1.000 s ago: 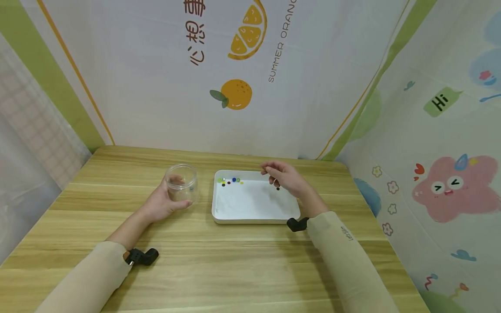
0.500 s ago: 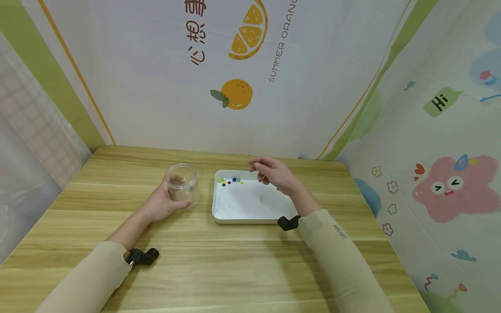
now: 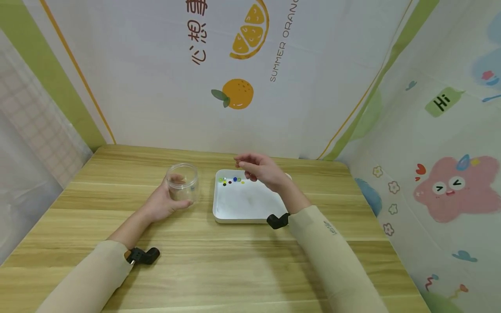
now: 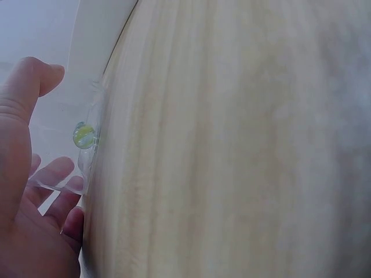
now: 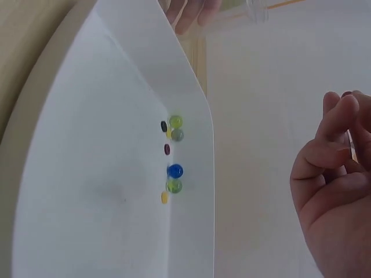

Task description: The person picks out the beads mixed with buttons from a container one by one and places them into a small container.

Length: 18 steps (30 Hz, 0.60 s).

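Observation:
My left hand (image 3: 162, 202) grips a clear plastic jar (image 3: 182, 179) from its left side; the jar is upright on the table and has no lid on. A green-yellow marble (image 4: 84, 136) shows inside it in the left wrist view. My right hand (image 3: 263, 169) hovers over the back of a white tray (image 3: 242, 204), pinching a small dark red bean (image 5: 346, 94) that is mostly covered by the fingertips. Along the tray's back wall lie a blue marble (image 5: 175, 171), several greenish marbles, a dark bean (image 5: 164, 126), a red bean (image 5: 167, 149) and yellow beans.
The wooden table (image 3: 203, 265) carries the jar on the left and the tray at centre. A printed cloth (image 3: 164, 95) hangs behind the table's far edge, and another patterned cloth (image 3: 442, 165) stands on the right. Each wrist wears a black camera (image 3: 145, 256).
My right hand has moved left across the back of the tray toward the jar, its fingertips still pinched together. My left hand and the jar have stayed in place.

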### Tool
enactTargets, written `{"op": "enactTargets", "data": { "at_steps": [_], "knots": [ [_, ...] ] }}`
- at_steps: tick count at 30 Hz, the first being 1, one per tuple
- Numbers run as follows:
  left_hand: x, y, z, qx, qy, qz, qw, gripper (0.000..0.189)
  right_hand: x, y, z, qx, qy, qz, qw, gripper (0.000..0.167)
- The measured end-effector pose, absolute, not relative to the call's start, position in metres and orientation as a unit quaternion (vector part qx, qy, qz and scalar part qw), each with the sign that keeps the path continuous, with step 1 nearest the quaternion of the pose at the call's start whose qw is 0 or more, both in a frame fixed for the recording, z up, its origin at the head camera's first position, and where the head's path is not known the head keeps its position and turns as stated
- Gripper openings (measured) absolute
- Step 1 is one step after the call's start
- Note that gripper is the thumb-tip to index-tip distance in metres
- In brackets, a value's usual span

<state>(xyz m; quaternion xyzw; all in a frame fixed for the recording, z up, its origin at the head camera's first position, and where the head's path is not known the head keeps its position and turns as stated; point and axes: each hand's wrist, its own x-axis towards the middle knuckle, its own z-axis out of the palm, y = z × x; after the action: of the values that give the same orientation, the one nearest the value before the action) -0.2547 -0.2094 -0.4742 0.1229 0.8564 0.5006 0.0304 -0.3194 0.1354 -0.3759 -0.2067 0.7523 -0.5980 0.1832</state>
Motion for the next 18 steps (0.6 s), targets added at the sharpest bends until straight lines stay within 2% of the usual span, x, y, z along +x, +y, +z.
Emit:
{"op": "enactTargets", "data": {
  "at_steps": [18],
  "knots": [
    [-0.256, -0.21, -0.476, 0.123, 0.855, 0.504, 0.028, 0.088, -0.317, 0.087, -0.362, -0.244, 0.739, -0.596, 0.2, 0.029]
  ]
}}
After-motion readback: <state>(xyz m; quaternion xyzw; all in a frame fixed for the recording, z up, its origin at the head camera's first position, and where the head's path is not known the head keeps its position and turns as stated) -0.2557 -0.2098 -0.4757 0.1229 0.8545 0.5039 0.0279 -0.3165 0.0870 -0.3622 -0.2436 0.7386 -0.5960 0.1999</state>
